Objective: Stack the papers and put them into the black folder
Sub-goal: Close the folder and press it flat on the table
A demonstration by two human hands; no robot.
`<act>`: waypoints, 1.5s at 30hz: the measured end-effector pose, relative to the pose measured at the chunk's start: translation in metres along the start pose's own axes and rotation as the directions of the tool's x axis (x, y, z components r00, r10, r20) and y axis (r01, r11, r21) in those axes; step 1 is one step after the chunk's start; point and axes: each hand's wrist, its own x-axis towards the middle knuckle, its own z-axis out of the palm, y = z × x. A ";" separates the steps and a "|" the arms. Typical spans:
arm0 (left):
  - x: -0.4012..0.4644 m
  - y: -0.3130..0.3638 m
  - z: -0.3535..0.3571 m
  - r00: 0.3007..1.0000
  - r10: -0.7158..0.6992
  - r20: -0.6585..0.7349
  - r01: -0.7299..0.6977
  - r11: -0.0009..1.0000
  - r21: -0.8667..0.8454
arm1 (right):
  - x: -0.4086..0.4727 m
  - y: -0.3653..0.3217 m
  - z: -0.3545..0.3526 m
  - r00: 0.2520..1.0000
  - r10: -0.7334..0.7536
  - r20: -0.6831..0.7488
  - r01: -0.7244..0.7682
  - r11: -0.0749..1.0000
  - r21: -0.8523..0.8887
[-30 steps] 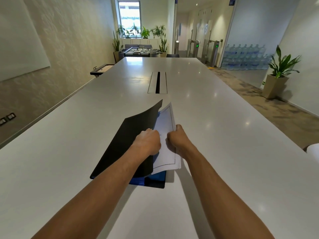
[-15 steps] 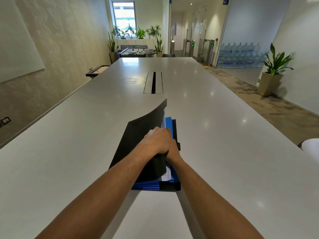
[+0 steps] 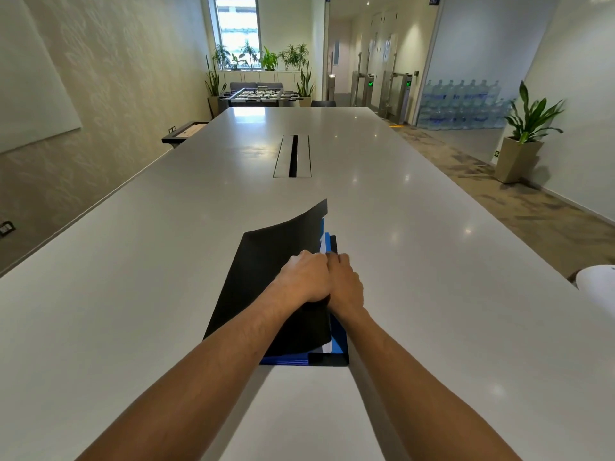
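Note:
The black folder [image 3: 266,261] lies on the white table [image 3: 133,261] in front of me, its front cover lifted and curved upward. My left hand [image 3: 304,277] grips the cover's right edge and holds it up. My right hand [image 3: 346,287] rests beside it, fingers tucked under the cover onto the contents. The white papers [image 3: 326,347] sit inside the folder; only thin slivers show near the top edge and the bottom right corner. The blue inner pockets [image 3: 337,341] show along the right and bottom edges.
A cable slot [image 3: 293,156] runs down the table's middle, farther away. A white object [image 3: 597,287] sits at the table's right edge. A potted plant [image 3: 524,141] stands on the floor to the right, with water bottles [image 3: 462,104] stacked behind it.
The papers, which stuck out to the right of the cover a second ago, have slid in under it. My right hand moved left against my left hand.

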 end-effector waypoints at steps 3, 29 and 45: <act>0.002 -0.003 0.011 1.000 0.007 -0.014 -0.008 0.999 -0.052 | -0.001 0.014 -0.007 0.995 0.033 -0.093 -0.032 0.999 0.009; 0.012 -0.050 0.082 0.915 0.092 -0.394 -0.201 0.949 -0.243 | -0.016 0.049 0.004 0.962 -0.253 -0.102 0.250 0.967 -0.037; 0.014 -0.049 0.088 0.908 0.204 -0.365 -0.249 0.965 -0.080 | -0.018 0.044 0.009 0.969 -0.241 0.054 0.248 0.944 -0.218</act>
